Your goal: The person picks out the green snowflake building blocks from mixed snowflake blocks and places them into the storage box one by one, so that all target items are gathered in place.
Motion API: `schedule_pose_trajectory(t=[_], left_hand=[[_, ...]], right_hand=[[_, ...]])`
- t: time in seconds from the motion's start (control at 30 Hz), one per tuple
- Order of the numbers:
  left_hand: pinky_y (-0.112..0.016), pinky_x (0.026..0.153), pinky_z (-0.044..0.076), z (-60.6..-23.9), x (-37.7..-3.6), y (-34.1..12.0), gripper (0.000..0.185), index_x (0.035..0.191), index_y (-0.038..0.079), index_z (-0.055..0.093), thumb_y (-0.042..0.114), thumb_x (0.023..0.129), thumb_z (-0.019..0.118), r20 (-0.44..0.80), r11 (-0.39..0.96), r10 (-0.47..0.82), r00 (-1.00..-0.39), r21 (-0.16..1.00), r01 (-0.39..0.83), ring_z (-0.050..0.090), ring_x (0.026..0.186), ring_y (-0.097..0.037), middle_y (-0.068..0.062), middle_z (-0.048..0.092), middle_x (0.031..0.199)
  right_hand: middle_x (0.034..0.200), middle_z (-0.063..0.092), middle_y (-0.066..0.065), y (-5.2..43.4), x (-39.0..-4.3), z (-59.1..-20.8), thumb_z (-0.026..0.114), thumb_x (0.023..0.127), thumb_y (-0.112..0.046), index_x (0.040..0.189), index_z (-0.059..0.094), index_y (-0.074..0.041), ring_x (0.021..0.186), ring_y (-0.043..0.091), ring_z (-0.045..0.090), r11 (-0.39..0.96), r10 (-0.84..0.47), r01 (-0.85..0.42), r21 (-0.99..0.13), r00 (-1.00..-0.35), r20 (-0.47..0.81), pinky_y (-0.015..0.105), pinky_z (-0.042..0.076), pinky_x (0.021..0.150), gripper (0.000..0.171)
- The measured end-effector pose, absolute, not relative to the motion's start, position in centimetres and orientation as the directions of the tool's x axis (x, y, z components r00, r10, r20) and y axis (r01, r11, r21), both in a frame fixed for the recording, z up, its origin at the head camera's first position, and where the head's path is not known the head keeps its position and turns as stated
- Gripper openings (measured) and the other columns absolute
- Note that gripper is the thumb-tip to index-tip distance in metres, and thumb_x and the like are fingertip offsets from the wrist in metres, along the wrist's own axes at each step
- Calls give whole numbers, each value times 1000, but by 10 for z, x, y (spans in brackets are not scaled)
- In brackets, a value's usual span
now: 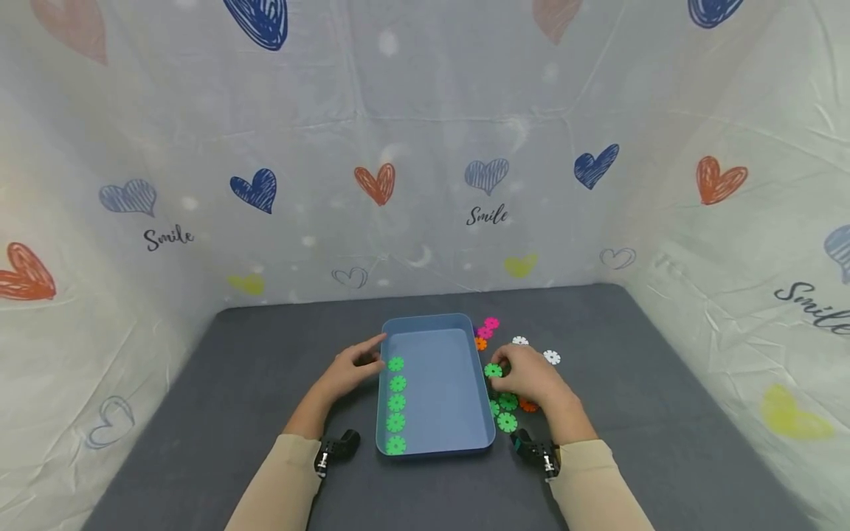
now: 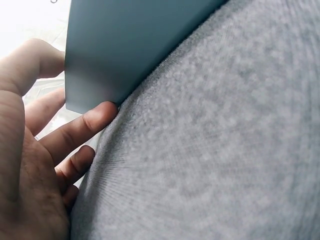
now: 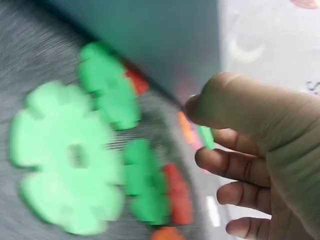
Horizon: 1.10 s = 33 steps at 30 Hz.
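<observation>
A blue rectangular tray (image 1: 441,391) holds several green flower-shaped discs (image 1: 397,403) in a column along its left side. My left hand (image 1: 348,372) touches the left rim with fairly straight fingers; in the left wrist view a fingertip (image 2: 105,114) rests against the tray's outer wall (image 2: 135,45). Beside the right rim, my right hand (image 1: 531,372) pinches one green disc (image 1: 493,370) between thumb and forefinger. The right wrist view is blurred, and the pinched disc (image 3: 205,136) is partly hidden there by the fingers.
Loose green discs (image 1: 508,422) and an orange one (image 1: 528,405) lie near my right wrist. Pink discs (image 1: 491,323), another orange disc (image 1: 481,344) and white discs (image 1: 552,357) are farther back. Grey cloth (image 1: 285,354) covers the table; a heart-printed curtain (image 1: 425,243) stands behind.
</observation>
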<state>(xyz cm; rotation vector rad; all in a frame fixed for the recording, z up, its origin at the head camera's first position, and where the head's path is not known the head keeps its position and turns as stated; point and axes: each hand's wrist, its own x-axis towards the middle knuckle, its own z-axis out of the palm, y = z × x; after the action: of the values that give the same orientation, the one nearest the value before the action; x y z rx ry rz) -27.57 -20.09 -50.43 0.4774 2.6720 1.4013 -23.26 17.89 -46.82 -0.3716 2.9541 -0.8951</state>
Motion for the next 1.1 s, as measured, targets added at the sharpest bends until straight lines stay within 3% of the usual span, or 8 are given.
schedule_pose_trajectory(t=[0.2,0.37,0.57,0.8,0.97,1.1], left_hand=[[-45,90,44,-504,-275,-200,63,154,19,50,28,96,72,68,525,316,-946,818,234,55,101,-21,-4,64,112],[-42,88,44,-504,-276,-200,64,154,18,50,28,96,73,74,516,326,-943,821,243,55,99,-21,-4,64,110],[-41,87,45,-505,-277,-201,63,154,17,50,28,96,73,73,501,336,-939,830,244,55,100,-21,-5,64,111],[-40,83,45,-503,-275,-203,63,154,17,51,26,96,72,72,499,334,-940,832,241,54,98,-22,-6,63,110],[-40,80,44,-502,-277,-201,61,153,17,51,26,96,72,80,509,328,-941,825,247,53,96,-22,-6,63,109],[-41,84,45,-503,-277,-201,62,153,18,52,28,96,73,80,524,320,-944,815,246,55,98,-22,-6,64,111]], right_hand=[[99,62,4,182,-223,-437,74,92,-15,127,65,-7,82,21,55,644,-198,-171,-746,-979,53,40,49,74,37],[99,66,3,172,-211,-415,77,94,-13,128,68,-6,89,21,62,496,-251,-231,-837,-961,117,39,51,79,36],[93,70,0,151,-202,-407,75,94,-10,126,71,-7,90,22,68,423,-377,-281,-861,-919,114,37,53,81,32],[92,74,3,121,-197,-419,70,97,-4,124,72,-7,88,22,71,446,-548,-283,-849,-837,-10,35,50,75,28],[88,69,-4,102,-195,-432,75,92,-2,113,77,-9,82,12,63,496,-626,-324,-805,-776,-74,30,50,73,22],[83,67,-7,88,-189,-442,77,88,1,106,78,-9,76,6,58,536,-682,-363,-762,-718,-139,26,49,70,20]])
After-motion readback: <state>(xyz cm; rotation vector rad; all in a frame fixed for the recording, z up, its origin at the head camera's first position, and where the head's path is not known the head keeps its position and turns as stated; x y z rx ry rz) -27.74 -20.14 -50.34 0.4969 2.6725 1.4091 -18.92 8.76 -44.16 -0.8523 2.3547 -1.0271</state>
